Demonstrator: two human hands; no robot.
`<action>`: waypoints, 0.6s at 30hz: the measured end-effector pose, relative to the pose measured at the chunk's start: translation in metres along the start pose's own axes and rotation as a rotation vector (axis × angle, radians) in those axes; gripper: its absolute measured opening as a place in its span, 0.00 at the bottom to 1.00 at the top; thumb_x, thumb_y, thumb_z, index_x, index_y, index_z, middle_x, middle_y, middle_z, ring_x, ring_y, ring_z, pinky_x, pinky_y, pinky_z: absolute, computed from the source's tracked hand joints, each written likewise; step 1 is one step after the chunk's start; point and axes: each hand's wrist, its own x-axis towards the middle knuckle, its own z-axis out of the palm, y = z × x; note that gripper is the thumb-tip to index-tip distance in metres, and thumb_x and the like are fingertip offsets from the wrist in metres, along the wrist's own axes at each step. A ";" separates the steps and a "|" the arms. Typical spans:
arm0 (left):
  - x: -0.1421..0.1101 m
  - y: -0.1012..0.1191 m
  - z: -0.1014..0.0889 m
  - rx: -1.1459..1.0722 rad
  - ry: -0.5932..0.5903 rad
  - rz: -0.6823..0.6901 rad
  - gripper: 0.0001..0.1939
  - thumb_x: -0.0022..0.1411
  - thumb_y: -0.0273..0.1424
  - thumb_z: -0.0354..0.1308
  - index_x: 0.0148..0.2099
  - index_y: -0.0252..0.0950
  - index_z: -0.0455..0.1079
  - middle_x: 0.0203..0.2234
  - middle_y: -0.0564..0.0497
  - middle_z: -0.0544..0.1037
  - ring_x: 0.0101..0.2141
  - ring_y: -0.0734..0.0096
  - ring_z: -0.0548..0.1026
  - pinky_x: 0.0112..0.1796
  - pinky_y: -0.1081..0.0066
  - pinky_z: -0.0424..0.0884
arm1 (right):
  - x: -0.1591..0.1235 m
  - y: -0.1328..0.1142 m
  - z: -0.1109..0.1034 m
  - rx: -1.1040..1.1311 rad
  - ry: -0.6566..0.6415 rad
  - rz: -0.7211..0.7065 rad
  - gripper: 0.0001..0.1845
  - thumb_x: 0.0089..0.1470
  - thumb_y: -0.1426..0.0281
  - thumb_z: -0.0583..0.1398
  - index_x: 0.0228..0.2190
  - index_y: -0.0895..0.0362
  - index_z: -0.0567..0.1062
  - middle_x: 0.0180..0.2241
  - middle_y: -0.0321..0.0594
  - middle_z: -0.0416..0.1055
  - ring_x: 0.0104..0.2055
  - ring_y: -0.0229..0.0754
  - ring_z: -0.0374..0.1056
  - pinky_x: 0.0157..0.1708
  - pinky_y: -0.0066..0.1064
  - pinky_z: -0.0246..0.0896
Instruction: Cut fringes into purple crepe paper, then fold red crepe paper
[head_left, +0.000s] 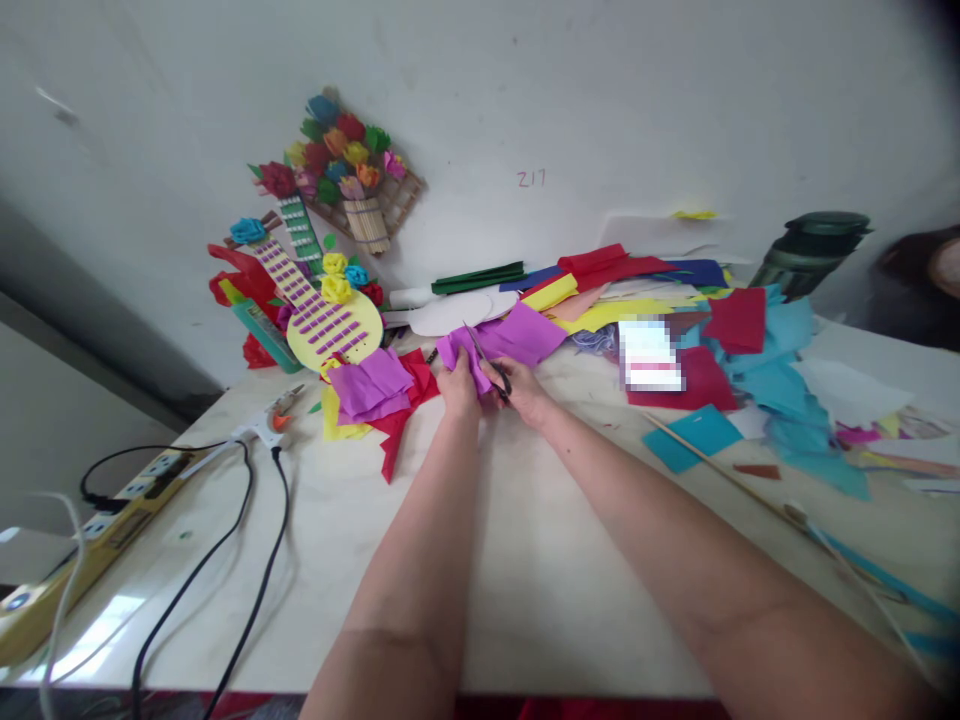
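Glossy white tabletop [570,620]: thin purple paper sheet [450,347] pinched between closed fingers of the left hand [460,387], seemingly steadied for black-handled metal scissors [505,382] gripped by curled fingers of the right hand [523,390] just beside, blade opening unclear.

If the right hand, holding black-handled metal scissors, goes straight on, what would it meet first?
Probably the thin purple paper held by the left hand, though depth is unclear.
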 end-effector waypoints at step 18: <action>-0.003 -0.001 0.001 0.039 -0.016 0.009 0.16 0.45 0.39 0.63 0.30 0.32 0.67 0.17 0.56 0.65 0.18 0.78 0.65 0.23 0.74 0.62 | 0.002 -0.003 -0.006 -0.021 -0.005 0.050 0.20 0.40 0.53 0.63 0.24 0.56 0.65 0.11 0.26 0.60 0.10 0.30 0.55 0.09 0.22 0.48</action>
